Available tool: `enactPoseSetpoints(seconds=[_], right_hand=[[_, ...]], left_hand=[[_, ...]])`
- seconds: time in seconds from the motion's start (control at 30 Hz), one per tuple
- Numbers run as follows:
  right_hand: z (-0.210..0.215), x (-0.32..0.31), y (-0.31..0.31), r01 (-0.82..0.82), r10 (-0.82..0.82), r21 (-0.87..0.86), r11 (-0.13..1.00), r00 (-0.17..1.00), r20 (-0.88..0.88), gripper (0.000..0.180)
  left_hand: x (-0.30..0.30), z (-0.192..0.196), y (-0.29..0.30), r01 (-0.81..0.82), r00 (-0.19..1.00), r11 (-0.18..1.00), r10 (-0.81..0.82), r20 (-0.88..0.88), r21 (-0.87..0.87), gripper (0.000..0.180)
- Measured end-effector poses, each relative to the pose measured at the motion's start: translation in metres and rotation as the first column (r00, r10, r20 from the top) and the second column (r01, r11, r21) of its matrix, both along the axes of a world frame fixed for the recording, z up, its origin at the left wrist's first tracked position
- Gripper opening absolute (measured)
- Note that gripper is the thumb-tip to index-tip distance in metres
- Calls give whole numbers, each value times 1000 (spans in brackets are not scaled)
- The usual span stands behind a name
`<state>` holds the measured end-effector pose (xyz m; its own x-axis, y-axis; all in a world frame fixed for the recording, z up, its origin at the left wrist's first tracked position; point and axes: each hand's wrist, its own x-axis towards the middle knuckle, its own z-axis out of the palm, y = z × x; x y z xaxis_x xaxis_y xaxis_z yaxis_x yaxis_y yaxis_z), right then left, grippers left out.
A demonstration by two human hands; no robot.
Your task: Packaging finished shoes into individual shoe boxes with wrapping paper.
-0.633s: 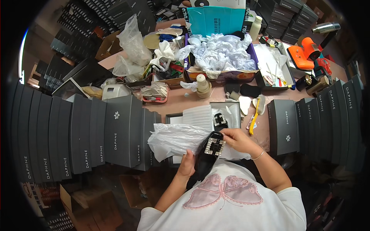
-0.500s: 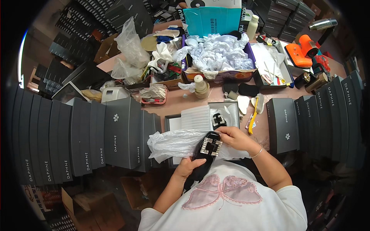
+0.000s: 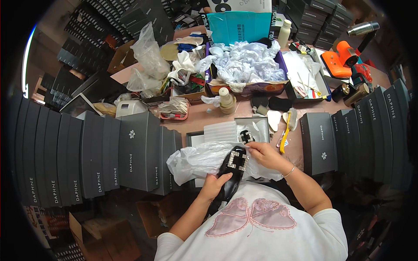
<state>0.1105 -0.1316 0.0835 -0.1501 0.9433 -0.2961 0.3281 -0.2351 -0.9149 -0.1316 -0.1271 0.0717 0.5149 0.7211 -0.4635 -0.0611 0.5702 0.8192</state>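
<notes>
A black shoe [image 3: 232,176] with a square rhinestone buckle lies tilted in front of me, toe pointing away. My left hand [image 3: 214,185] grips its side, thumb on top. Past the toe, my right hand [image 3: 264,155] pinches the edge of a crinkled sheet of white tissue paper [image 3: 189,162], which runs behind the shoe and spreads out to the left. Under the sheet stands an open grey shoe box [image 3: 188,140]. Inside it is a second black shoe [image 3: 246,136] with a similar buckle, partly covered, beside a white ribbed foam sheet [image 3: 220,132].
Stacked dark grey shoe boxes [image 3: 138,152] line the left side, and more boxes [image 3: 321,141] stand at the right. Beyond the open box are a squeeze bottle [image 3: 227,100], a yellow-handled brush [image 3: 286,135] and a purple carton [image 3: 283,65] heaped with crumpled white paper.
The shoe's toe has shifted slightly left and turned a little, away from my right hand. The tissue sheet has slackened and settled lower at the left.
</notes>
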Motion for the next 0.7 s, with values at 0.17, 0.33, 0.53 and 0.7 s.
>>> enactPoseSetpoints(seconds=[0.17, 0.33, 0.53, 0.7], right_hand=[[11, 11, 28, -282, 251, 399, 873, 959, 127, 77], [40, -17, 68, -408, 437, 305, 860, 899, -29, 49], [11, -8, 72, -287, 335, 260, 922, 928, -163, 27], [-4, -13, 79, -246, 270, 114, 963, 909, -318, 25]], left_hand=[[-2, -12, -2, 100, 988, 995, -96, -118, 26, 42], [7, -5, -1, 178, 976, 984, -180, -123, -30, 46], [5, -3, 6, 189, 982, 977, -190, 2, -102, 50], [6, -3, 9, 257, 966, 946, -243, 93, -199, 54]])
